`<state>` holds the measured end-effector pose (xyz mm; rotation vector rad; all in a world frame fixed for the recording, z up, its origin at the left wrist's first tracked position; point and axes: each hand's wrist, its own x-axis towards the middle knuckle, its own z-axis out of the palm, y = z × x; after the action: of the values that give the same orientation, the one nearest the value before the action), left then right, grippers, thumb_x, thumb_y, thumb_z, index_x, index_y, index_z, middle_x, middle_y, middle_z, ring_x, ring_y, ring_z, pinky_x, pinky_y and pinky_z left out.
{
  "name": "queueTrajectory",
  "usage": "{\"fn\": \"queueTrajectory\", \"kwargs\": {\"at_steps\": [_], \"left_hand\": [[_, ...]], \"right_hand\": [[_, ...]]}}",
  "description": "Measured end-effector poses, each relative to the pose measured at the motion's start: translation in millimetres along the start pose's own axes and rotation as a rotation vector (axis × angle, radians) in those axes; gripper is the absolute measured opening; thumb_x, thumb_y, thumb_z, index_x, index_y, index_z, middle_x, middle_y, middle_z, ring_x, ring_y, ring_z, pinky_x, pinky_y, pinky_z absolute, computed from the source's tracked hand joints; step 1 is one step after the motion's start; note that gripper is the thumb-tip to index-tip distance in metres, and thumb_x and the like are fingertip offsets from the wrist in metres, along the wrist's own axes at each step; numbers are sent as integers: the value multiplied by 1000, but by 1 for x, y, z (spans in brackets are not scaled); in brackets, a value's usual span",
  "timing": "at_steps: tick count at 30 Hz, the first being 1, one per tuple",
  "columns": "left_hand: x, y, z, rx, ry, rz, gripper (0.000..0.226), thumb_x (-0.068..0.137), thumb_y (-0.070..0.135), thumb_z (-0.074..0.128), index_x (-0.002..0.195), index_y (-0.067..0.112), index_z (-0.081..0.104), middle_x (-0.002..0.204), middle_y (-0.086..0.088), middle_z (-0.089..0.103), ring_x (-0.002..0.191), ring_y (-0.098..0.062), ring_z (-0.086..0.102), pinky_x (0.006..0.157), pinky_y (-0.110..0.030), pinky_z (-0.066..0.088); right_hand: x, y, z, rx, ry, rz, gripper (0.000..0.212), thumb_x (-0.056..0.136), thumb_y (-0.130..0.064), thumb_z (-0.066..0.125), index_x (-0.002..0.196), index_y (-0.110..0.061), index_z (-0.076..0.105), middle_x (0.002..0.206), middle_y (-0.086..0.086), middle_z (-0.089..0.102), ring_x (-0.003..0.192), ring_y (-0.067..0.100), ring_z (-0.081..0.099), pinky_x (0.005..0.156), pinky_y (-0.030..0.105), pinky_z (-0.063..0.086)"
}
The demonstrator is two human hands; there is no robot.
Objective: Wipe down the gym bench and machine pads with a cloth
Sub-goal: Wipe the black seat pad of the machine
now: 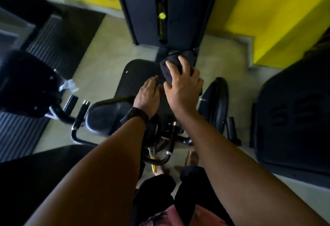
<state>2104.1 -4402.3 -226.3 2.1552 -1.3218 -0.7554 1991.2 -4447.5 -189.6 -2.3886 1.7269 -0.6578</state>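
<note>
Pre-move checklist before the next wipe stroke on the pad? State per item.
1. Cloth gripped: ok, right hand fingers curl over it.
2. Cloth on the pad: ok, at its far edge.
3. Left hand braced: ok, flat on the pad.
4. Stroke path free: not ok, left hand lies on the pad right beside the cloth.
5. Pad areas already wiped: cannot tell, surface dark and blurred.
</note>
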Motion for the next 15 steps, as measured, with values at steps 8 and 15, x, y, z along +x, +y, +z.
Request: {"fn": "queueTrajectory", "kwargs": {"at_steps": [8,15], "left_hand": [[-12,109,29,58,-126,228,56,107,46,37,156,21,36,163,-1,35,148,-21,32,118,-38,28],[-25,150,94,83,-262,198,56,109,43,34,161,24,25,169,4,18,155,-14,15,126,-38,17]], "right_hand": [[-19,92,-65,9,141,246,62,79,-29,80,137,-28,60,149,8,49,110,41,55,79,50,48],[-69,146,-57,452,89,610,55,90,-21,63,145,-24,54,153,7,41,130,37,45,101,50,44]]}}
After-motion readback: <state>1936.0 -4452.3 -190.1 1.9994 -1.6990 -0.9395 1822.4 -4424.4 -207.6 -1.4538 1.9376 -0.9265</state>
